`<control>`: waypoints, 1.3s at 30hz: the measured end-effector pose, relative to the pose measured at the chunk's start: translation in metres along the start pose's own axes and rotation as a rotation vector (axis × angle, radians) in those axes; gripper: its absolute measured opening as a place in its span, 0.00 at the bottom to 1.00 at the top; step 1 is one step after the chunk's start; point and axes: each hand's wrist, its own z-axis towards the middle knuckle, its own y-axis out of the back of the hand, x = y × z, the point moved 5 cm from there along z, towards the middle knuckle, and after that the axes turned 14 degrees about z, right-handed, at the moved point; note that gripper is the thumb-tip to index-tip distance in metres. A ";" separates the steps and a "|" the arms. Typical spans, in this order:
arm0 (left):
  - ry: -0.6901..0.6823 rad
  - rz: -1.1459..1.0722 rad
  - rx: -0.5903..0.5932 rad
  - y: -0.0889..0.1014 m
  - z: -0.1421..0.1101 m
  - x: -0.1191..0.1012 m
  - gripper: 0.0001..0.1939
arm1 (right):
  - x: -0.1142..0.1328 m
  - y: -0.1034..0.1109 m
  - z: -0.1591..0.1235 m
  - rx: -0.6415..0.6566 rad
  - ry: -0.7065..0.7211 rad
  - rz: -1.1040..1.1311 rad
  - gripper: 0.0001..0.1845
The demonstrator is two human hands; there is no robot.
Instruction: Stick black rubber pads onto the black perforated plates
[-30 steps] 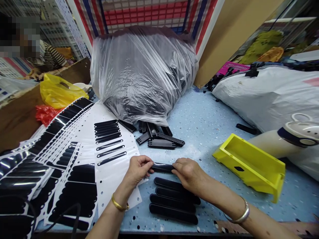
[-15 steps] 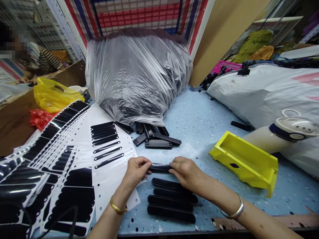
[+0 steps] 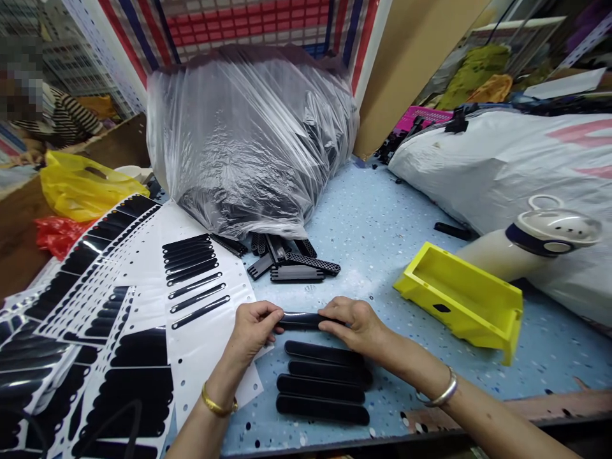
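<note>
Both hands hold one glossy black oblong piece level above the blue speckled table. My left hand pinches its left end, and my right hand grips its right end. Just below lies a row of several finished black pieces. Beside my left hand is a white backing sheet with thin black stickers on it.
More sticker sheets fan out at left. A large clear bag of black parts stands behind, with loose black grille parts at its mouth. A yellow plastic tray, a white appliance and a white sack lie right. A person sits far left.
My hands stay closed on the black piece and have hardly moved. The view has shifted slightly to the right and down.
</note>
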 end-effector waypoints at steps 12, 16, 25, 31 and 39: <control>0.005 -0.001 -0.006 0.000 -0.002 -0.003 0.16 | 0.003 0.000 -0.005 -0.022 0.062 0.069 0.12; 0.002 0.005 -0.009 0.001 -0.002 -0.003 0.17 | 0.008 -0.002 -0.009 -0.064 0.118 0.034 0.12; -0.004 0.018 -0.005 0.001 -0.001 -0.001 0.17 | 0.007 0.000 -0.010 -0.052 0.073 0.091 0.14; -0.013 0.013 0.003 0.001 0.000 -0.002 0.17 | 0.005 0.002 -0.007 -0.033 0.046 0.100 0.13; -0.022 0.000 -0.005 0.000 0.001 0.001 0.16 | -0.013 0.001 0.003 -0.039 -0.147 0.376 0.10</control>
